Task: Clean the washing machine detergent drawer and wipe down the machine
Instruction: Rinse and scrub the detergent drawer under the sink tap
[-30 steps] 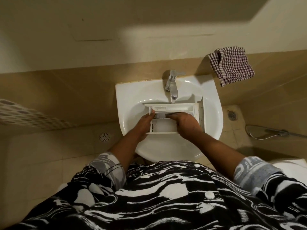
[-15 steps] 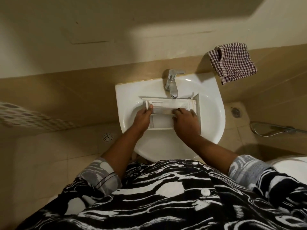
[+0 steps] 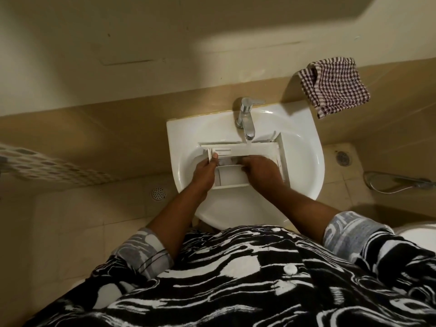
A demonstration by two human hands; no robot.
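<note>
Detergent drawer [image 3: 232,179] in the sink [image 3: 306,147]
Left hand [image 3: 204,172] grips its left edge; right hand [image 3: 262,172] dips inside, fingers curled; what it holds, impossible to tell

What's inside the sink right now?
The drawer, under the tap; left hand grips its edge, right hand reaches in. The drain is covered.

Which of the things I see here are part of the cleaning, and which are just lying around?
In use: detergent drawer, left hand gripping it, right hand reaching inside, sink, tap.
Lying about: checked cloth at the wall, untouched; floor drain; hose.
</note>
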